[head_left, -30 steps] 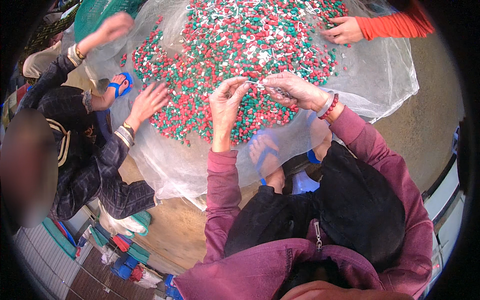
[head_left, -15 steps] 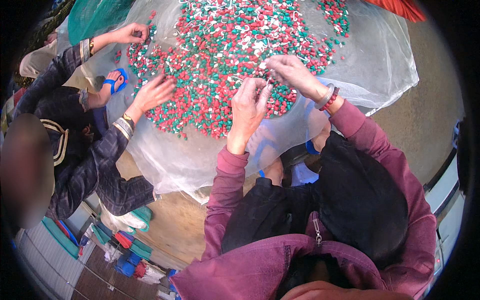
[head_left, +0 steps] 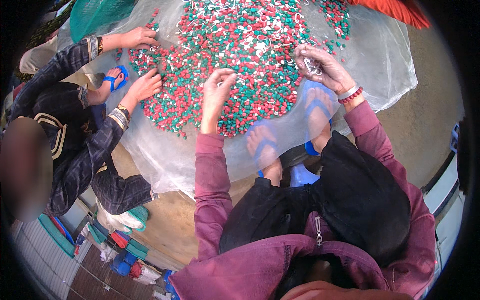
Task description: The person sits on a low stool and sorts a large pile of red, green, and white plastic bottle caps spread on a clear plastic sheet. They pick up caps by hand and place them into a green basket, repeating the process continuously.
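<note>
A spread of small red, green and white plastic pieces [head_left: 260, 107] lies on translucent sheeting, with white plastic hooks [head_left: 262, 37] scattered among them. Over the near part of the spread, my left hand [head_left: 216, 95] is closed in a pinch. A thin white hook [head_left: 239, 78] shows at its fingertips, partly hidden by the fingers. My right hand [head_left: 327, 70] is turned palm up at the right edge of the pieces. Its fingers curl around several white plastic hooks [head_left: 313, 66] lying in the palm.
At the left, a co-worker's two hands [head_left: 145, 87] reach into the same pieces. Translucent sheeting [head_left: 370, 65] extends to the right and drapes over my feet in blue sandals [head_left: 265, 145]. A green mesh basket [head_left: 92, 20] stands far left; orange cloth [head_left: 395, 10] is far right.
My hands have moved apart: the left went left, the right went right and turned palm up, showing the hooks in it. The co-worker's nearer hand shifted slightly left.
</note>
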The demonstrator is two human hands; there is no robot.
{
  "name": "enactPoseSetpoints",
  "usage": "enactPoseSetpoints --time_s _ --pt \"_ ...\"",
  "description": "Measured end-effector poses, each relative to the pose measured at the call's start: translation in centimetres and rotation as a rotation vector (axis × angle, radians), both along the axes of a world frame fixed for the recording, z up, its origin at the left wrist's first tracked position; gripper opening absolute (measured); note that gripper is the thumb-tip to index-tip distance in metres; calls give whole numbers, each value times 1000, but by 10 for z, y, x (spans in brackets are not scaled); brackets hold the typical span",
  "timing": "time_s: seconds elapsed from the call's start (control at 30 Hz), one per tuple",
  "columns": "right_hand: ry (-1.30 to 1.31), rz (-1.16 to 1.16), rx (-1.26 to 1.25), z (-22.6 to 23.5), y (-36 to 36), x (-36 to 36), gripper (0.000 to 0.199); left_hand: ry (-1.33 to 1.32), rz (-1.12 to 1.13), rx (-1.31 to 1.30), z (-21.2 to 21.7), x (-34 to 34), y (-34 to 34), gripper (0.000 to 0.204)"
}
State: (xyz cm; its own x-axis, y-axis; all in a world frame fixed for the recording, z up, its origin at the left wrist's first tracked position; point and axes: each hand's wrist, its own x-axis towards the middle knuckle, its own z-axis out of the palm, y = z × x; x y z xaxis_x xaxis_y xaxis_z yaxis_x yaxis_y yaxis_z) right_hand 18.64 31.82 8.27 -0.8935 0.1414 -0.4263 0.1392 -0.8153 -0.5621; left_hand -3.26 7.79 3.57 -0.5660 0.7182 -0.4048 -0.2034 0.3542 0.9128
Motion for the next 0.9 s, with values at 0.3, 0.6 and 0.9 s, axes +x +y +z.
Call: enactPoseSetpoints --time_s 0.3,0.6,0.9 --pt "-462 273 1638 -72 -10 5 32 401 -100 -217 5 5 8 14" --pt "-198 449 1686 -72 -46 -29 23 -857 47 686 69 2 12 12" --pt "-375 115 910 -39 -12 -1 24 444 -465 -269 17 24 59 24"
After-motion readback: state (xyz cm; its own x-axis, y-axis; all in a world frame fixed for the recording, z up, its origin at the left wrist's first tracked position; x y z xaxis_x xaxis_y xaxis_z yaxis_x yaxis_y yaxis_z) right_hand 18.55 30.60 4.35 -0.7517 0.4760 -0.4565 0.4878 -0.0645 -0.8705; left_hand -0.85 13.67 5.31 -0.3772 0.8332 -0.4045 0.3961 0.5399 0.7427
